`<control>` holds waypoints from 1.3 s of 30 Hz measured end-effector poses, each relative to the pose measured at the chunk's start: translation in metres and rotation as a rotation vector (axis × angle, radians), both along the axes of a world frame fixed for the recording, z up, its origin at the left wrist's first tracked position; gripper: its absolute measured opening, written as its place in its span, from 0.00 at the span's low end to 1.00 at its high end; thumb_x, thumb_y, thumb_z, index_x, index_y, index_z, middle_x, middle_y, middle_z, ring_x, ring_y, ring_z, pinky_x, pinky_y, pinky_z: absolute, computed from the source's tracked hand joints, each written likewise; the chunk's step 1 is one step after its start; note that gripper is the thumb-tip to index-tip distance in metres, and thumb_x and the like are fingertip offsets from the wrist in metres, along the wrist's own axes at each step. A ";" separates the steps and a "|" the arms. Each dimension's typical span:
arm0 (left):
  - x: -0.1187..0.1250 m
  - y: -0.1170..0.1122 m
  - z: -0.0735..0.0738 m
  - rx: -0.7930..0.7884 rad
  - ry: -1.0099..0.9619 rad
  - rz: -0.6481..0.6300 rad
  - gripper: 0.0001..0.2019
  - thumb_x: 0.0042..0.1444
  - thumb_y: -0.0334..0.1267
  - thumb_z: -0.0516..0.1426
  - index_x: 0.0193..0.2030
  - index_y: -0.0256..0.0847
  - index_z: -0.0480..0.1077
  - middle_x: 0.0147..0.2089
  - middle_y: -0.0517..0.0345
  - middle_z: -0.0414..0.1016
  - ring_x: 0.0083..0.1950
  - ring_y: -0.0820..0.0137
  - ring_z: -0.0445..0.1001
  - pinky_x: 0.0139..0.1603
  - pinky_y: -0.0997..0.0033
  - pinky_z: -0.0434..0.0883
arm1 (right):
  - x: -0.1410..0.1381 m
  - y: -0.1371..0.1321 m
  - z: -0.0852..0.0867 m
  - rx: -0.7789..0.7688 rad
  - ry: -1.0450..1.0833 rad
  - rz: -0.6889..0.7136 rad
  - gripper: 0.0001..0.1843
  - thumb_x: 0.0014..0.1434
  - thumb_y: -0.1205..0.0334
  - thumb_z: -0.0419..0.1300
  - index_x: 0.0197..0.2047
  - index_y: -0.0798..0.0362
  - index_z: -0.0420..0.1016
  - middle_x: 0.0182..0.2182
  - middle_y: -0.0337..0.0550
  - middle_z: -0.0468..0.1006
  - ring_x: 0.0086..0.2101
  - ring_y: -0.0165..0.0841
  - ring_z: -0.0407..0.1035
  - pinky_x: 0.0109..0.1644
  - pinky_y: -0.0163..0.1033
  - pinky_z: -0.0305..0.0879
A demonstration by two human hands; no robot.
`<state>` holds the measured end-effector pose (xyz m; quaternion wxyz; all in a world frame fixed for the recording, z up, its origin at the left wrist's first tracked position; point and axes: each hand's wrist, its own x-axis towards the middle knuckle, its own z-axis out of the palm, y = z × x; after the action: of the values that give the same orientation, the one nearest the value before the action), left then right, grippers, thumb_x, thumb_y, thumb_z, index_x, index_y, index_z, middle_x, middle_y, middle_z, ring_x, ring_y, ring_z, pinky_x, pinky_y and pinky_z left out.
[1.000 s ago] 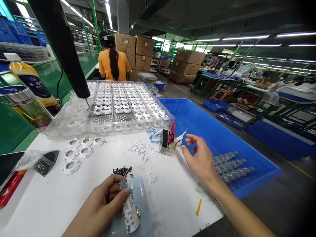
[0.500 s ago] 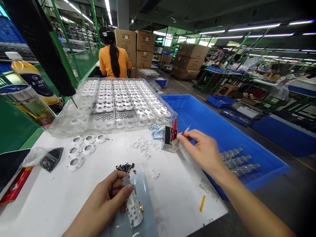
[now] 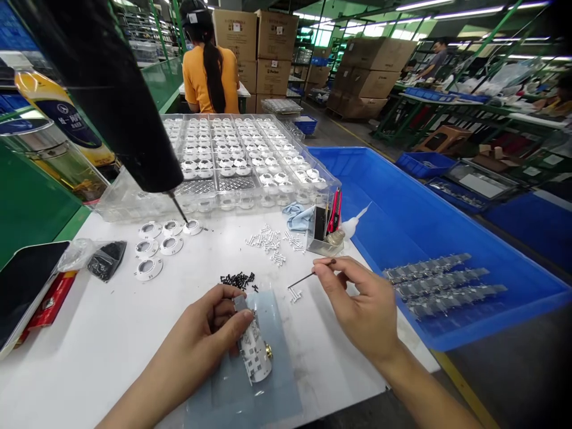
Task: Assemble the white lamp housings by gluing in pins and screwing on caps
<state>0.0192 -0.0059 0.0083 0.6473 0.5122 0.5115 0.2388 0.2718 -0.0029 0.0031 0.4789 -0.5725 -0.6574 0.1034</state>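
The left hand's grip [image 3: 210, 336] pinches the far, grey end of a white-and-grey part with square cutouts and a round gold fitting [image 3: 255, 354], thumb on top and fingers curled at its left; the rest of the part extends out of the grip toward the near right, the gold fitting on its right side. The right hand's grip [image 3: 361, 304] pinches the right end of a thin dark metal rod [image 3: 302, 278] between thumb and fingers, and the rod's free tip points left and near, at a small white plastic piece [image 3: 295, 295]; whether they touch I cannot tell. Under the part lies a translucent pale-blue sheet [image 3: 282, 351] on the white table [image 3: 111, 339]. Just beyond the left grip is a heap of small black pieces [image 3: 236, 280]; farther off and to the right, loose white plastic pieces [image 3: 267, 240] lie scattered. Beyond the table's right edge sits a large blue plastic bin [image 3: 357, 173].
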 end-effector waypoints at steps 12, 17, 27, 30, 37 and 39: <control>0.000 0.000 0.000 -0.029 -0.010 0.000 0.17 0.65 0.53 0.59 0.50 0.43 0.68 0.33 0.63 0.70 0.33 0.68 0.71 0.37 0.69 0.69 | 0.003 0.002 -0.002 0.007 -0.011 -0.018 0.04 0.64 0.62 0.64 0.36 0.49 0.79 0.33 0.37 0.80 0.29 0.30 0.67 0.34 0.38 0.64; -0.001 0.000 0.002 -0.013 0.008 -0.021 0.17 0.66 0.53 0.58 0.50 0.42 0.67 0.35 0.61 0.72 0.33 0.69 0.70 0.38 0.68 0.69 | 0.003 0.003 -0.003 0.007 -0.012 -0.043 0.04 0.64 0.62 0.64 0.36 0.49 0.79 0.34 0.38 0.81 0.28 0.30 0.67 0.33 0.39 0.64; 0.000 0.001 -0.002 -0.013 -0.005 -0.006 0.17 0.64 0.54 0.59 0.50 0.44 0.69 0.33 0.63 0.71 0.32 0.68 0.71 0.38 0.69 0.71 | 0.033 0.012 0.022 0.194 -0.053 -0.242 0.03 0.64 0.59 0.65 0.39 0.46 0.81 0.38 0.39 0.83 0.37 0.35 0.76 0.41 0.40 0.70; 0.001 0.001 -0.003 -0.010 -0.015 -0.005 0.18 0.64 0.55 0.58 0.50 0.43 0.68 0.32 0.62 0.71 0.32 0.68 0.71 0.37 0.69 0.71 | 0.051 0.026 0.040 0.289 -0.108 -0.350 0.06 0.64 0.56 0.64 0.38 0.47 0.81 0.39 0.43 0.83 0.38 0.37 0.76 0.42 0.41 0.70; 0.000 0.000 -0.001 -0.002 -0.013 -0.015 0.18 0.64 0.55 0.58 0.51 0.43 0.68 0.32 0.63 0.70 0.33 0.67 0.71 0.39 0.67 0.70 | 0.061 0.050 0.043 0.093 -0.422 -0.276 0.11 0.65 0.53 0.62 0.36 0.49 0.82 0.35 0.41 0.83 0.33 0.36 0.75 0.36 0.41 0.64; 0.000 0.000 -0.001 -0.005 -0.011 -0.017 0.18 0.65 0.55 0.58 0.50 0.43 0.67 0.31 0.64 0.68 0.33 0.67 0.71 0.39 0.67 0.70 | 0.060 0.053 0.040 0.006 -0.478 -0.195 0.10 0.64 0.54 0.64 0.33 0.47 0.82 0.32 0.38 0.82 0.32 0.36 0.75 0.34 0.41 0.63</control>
<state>0.0193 -0.0054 0.0073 0.6534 0.5135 0.5043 0.2346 0.3319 0.0504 0.0432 0.3195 -0.6399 -0.6939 -0.0835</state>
